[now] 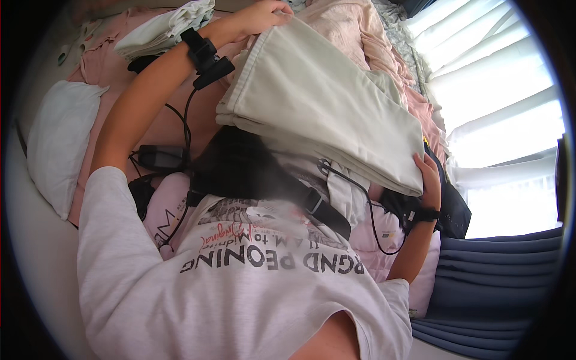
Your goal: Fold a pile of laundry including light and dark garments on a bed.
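Note:
A folded pale beige garment [315, 99], with a stitched hem along its left edge, stretches between my two hands in front of my chest. My left hand [267, 18] grips its far upper corner, fingers curled over the edge. At the near right end, my right hand [427, 173] holds the garment's edge with the thumb on top; some of its fingers are hidden behind the cloth. Several layers show along the lower fold. Beneath it I see a black strap [243, 157] with a buckle across my body.
A pink sheet [121, 85] covers the bed. On it lie folded white cloth [166, 31], a white pillow [63, 144] and a black power bank [159, 156] with cables. Rumpled pink fabric [342, 27] lies beyond. A black bag [452, 204] and blue curtain [495, 274] are at right.

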The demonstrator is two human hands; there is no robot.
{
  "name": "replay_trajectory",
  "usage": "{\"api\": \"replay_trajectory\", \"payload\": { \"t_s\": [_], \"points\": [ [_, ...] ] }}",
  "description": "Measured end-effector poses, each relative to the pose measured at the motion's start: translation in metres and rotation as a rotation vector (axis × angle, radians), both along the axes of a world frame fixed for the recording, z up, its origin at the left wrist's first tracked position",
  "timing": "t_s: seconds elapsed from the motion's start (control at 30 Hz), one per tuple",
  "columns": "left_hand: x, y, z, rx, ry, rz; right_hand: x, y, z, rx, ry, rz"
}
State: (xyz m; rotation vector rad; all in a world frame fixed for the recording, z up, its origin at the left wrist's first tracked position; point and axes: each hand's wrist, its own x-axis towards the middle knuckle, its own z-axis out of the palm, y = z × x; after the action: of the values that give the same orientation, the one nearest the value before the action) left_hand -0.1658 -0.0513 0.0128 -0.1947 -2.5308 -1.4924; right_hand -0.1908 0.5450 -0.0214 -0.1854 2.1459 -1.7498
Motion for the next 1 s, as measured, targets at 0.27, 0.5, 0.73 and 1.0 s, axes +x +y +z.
{"api": "replay_trajectory", "payload": {
  "t_s": [0.27, 0.5, 0.73, 1.0],
  "points": [
    [0.0, 0.011, -0.055, -0.047, -0.027, 0.078, -0.004, 0.005, -0.009, -0.028, 0.001, 0.015],
    [0.003, 0.002, -0.057, -0.202, 0.115, 0.155, -0.009, 0.007, -0.016, -0.027, -0.033, 0.042],
    [0.061, 0.077, 0.014, -0.982, 0.272, -0.022, 0.007, -0.005, -0.053, -0.423, -0.245, -0.081],
    [0.05, 0.199, 0.033, -0.864, -0.032, -0.901, 0.011, -0.009, 0.025, -0.2, -0.035, -0.12]
  ]
}}
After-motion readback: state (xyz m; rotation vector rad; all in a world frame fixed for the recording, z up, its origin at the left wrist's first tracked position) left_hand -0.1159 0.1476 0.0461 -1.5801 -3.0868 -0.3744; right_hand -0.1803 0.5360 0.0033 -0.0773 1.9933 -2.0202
